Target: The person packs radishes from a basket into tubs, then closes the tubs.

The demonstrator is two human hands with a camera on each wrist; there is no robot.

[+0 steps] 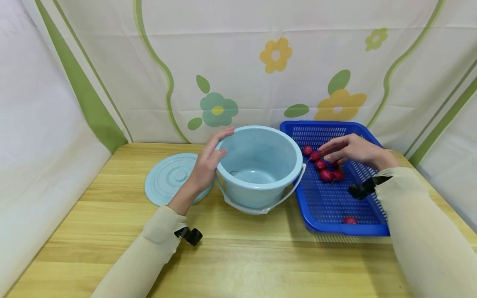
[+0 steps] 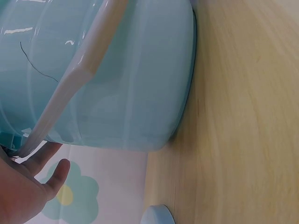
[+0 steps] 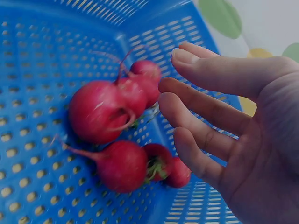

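Note:
My left hand [image 1: 218, 145] rests flat against the left side of a light blue bucket [image 1: 257, 192], fingers straight along its rim. In the left wrist view the left hand [image 2: 32, 182] lies against the bucket [image 2: 126, 84], beside its white handle [image 2: 79, 70]. My right hand [image 1: 331, 151] hovers with relaxed fingers just over a cluster of red radishes [image 1: 327, 174] in a blue perforated basket [image 1: 328, 207]. The right wrist view shows the right hand [image 3: 219, 121] holding nothing, fingertips close to the radishes [image 3: 107, 112].
The bucket's round lid [image 1: 167, 176] lies flat on the wooden table [image 1: 238, 256], left of the bucket. One lone radish [image 1: 349, 220] sits at the basket's near edge. Flowered cloth walls enclose the table on three sides.

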